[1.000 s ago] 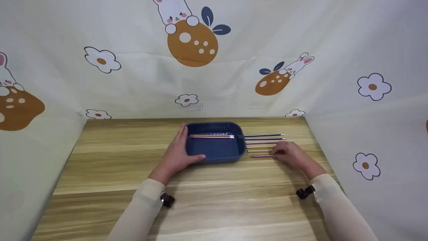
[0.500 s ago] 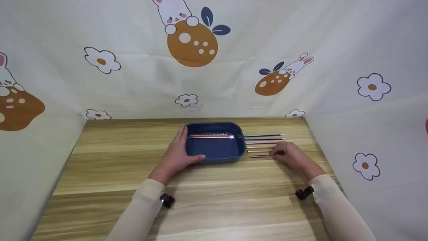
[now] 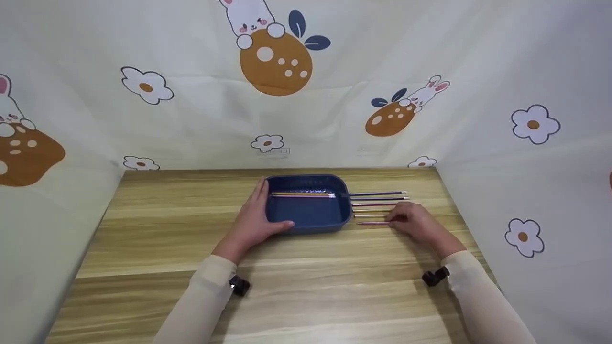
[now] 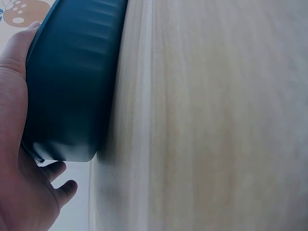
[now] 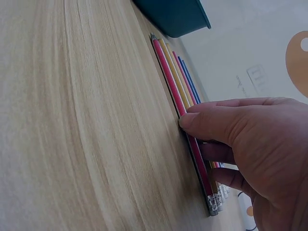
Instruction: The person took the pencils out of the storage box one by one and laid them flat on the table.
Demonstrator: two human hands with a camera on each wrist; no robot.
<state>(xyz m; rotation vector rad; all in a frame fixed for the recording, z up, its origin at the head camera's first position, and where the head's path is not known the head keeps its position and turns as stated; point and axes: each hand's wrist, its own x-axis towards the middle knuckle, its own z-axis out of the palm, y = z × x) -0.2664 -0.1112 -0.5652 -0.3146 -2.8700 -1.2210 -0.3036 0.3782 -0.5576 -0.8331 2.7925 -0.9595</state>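
The person's left hand [image 3: 248, 219] grips the end of a blue bin [image 3: 306, 212], its thumb over the near rim, with some pencils [image 3: 303, 195] lying inside, between the hands. Further right, five more pencils [image 3: 375, 204] lie in a row beside the pink pencil [image 3: 375, 223], which the right hand [image 3: 416, 222] pinches between thumb and finger

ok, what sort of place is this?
Likely a screened-off recording booth: wrinkled rabbit-print sheeting surrounds the back and both sides of a wood-grain tabletop, and black wrist devices look like cameras.
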